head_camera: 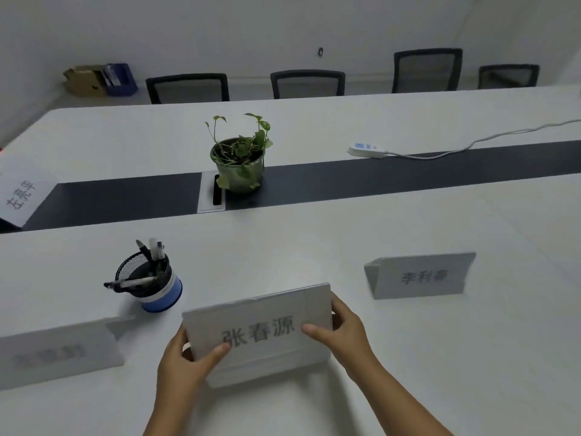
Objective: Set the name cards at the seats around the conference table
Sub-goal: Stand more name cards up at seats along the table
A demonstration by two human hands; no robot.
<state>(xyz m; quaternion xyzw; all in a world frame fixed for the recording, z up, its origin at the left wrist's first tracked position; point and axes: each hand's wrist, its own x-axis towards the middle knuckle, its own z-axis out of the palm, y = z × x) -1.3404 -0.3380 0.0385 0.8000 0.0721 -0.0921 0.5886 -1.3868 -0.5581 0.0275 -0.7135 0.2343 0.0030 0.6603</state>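
Judging by the worktop (314,240): three name cards (419,276) are placed; a fourth card (257,328) is gripped by both hands (185,357), far-edge seats remaining.

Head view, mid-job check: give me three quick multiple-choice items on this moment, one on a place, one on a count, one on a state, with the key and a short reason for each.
1. Where is the pen holder relative to the held name card?
A. to its left
B. to its right
C. behind the potted plant

2. How many name cards are visible on or over the table?
A. two
B. four
C. six

3. How is the card in the middle held?
A. lying flat, untouched
B. by one hand only
C. gripped at both ends by two hands

Key: 1 A, the mesh cup stands left of the card. 2 B, the held card, the right card, the near-left card and the far-left card. 3 C, the left hand and right hand each pinch one end.
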